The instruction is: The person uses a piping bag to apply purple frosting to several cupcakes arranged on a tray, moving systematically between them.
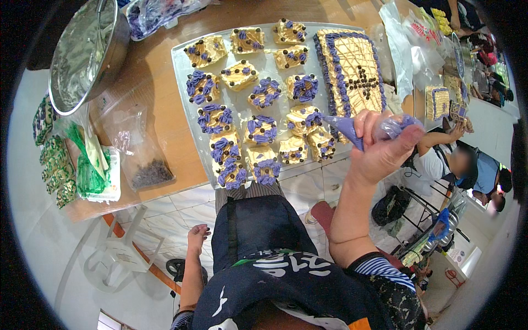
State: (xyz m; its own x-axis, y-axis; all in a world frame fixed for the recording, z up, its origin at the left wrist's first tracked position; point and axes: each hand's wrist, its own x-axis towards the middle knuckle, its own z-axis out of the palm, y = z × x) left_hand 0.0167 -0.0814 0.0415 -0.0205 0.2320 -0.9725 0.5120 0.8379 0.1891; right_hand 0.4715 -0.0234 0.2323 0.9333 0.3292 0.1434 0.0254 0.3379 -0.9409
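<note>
My right hand (377,146) squeezes a clear piping bag (348,126) of purple icing. The bag's tip points left, at or just above the purple swirls on a small square cake (303,121). Several such cakes with tan icing, purple piping and dark chocolate balls stand on a metal tray (284,93). At the tray's right end lies a large rectangular cake (354,62) with a purple border, lattice lines and a cluster of chocolate balls. My left hand (199,237) hangs low beside the apron, fingers curled; a small dark spot shows at its fingertips.
Left on the wooden table are a metal mixing bowl (86,53), a bag of dark bits (150,173), a green-smeared white tray (115,173) and green-decorated cakes (57,165). A white plastic chair (119,251) stands below. Other people (445,152) work at the right.
</note>
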